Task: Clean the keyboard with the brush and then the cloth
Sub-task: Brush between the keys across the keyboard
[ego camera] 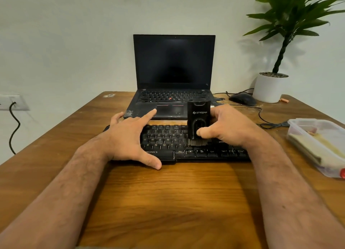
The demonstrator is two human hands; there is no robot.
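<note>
A black keyboard (168,144) lies across the middle of the wooden table (168,202). My left hand (128,136) rests flat on its left half, fingers spread, thumb at the near edge. My right hand (225,125) grips a black block-shaped brush (198,118), held upright. Its grey bristles touch the keys right of centre. The right end of the keyboard is hidden under my right hand. A folded cloth (309,148) lies in a clear plastic box (334,129) at the right edge.
Behind the keyboard stands an open black laptop (173,71) with a dark screen. A black mouse (242,99) with its cable and a white potted plant (268,88) sit at the back right. A wall socket (13,102) with a black cord is at the left.
</note>
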